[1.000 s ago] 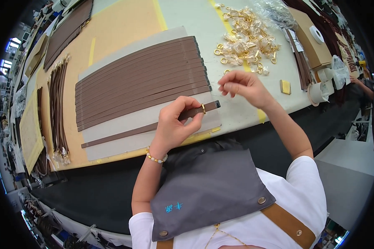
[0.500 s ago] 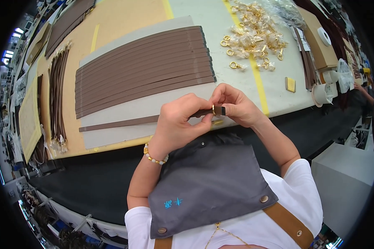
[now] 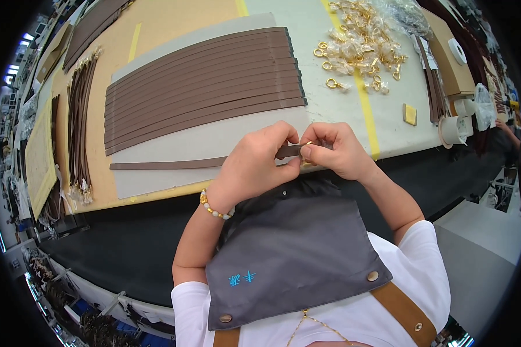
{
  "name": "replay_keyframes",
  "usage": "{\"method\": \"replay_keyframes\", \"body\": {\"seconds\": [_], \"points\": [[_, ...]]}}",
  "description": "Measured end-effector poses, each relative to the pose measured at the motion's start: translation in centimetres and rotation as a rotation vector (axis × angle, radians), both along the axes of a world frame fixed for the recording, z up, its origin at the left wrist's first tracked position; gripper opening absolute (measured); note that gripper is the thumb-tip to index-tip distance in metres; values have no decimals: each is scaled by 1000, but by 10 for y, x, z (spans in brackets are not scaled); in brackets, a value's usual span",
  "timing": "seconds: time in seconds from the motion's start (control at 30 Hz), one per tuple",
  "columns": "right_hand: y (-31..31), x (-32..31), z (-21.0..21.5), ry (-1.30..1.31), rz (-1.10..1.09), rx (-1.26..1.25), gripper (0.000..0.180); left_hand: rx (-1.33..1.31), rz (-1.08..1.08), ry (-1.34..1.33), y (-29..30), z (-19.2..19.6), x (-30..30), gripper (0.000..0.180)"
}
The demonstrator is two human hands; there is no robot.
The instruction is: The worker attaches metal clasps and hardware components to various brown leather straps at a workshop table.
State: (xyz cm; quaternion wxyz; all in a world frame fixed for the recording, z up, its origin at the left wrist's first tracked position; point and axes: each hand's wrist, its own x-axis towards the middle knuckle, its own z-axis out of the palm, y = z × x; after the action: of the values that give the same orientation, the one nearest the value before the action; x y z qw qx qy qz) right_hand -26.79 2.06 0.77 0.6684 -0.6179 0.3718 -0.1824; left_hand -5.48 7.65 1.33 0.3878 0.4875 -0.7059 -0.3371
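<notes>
My left hand pinches the right end of a long brown leather strap that lies across a grey board. Facing it, my right hand pinches a small gold metal clasp against that same strap end. Both hands meet at the table's front edge. Behind them, a row of several matching brown straps lies side by side on the board. A pile of gold clasps sits at the back right.
Finished straps with gold clasps lie at the left on a tan mat. At the right are a small yellow block, white tape rolls, a cardboard box and more dark straps. Another person's arm shows at far right.
My right hand came back from the clasp pile with a clasp and joined my left hand at the strap end; the strap end was pulled toward the table's front edge.
</notes>
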Motion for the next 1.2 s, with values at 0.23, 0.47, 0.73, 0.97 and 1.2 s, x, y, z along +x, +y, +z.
{"method": "replay_keyframes", "body": {"seconds": [0.23,0.47,0.73,0.97,1.2], "points": [[-3,-3,-6,-133,52,195,18,82,-36,45,-2,-4,3,21],[-6,-5,-5,-144,80,225,21,104,-24,82,-2,-7,2,19],[-4,-5,-3,-113,70,164,22,101,-31,70,-2,-7,0,19],[-2,-5,0,-84,68,158,20,52,-41,45,-3,-7,0,20],[6,2,-5,-118,13,83,15,104,-67,102,-4,-4,3,20]]}}
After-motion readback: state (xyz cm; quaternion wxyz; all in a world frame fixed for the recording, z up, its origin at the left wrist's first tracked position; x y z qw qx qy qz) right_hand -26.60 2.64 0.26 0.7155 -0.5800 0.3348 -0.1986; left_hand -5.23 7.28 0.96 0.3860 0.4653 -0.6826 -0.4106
